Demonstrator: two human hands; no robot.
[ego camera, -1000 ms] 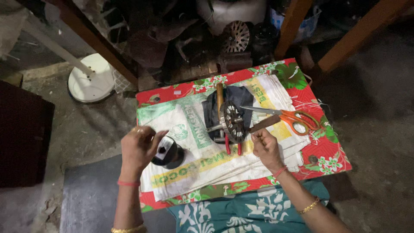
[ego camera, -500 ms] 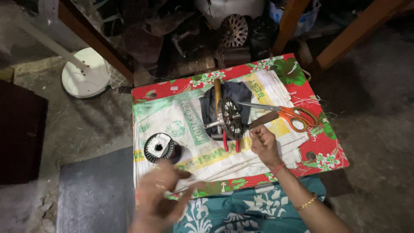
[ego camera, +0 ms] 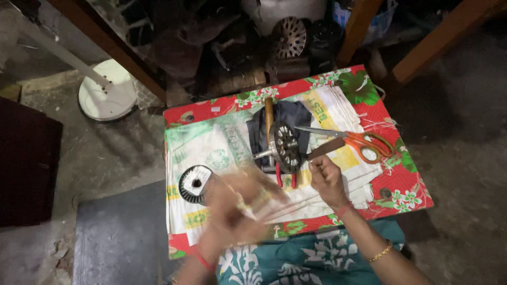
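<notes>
Copper-coloured wire strands, hard to make out, seeming to run from motion-blurred left hand (ego camera: 237,211) toward right hand (ego camera: 326,180). Right hand fingers pinching closed beside toothed motor core (ego camera: 287,147), core lying on dark cloth (ego camera: 288,117) mid-table. Left grip: cannot tell, smeared. Wire spool (ego camera: 194,183) sitting just left of blurred hand. Risk: strand snagging or kinking on core teeth; orange-handled scissors (ego camera: 355,141) lying open near knuckles. Red-handled pliers (ego camera: 284,178) partly hidden under core.
</notes>
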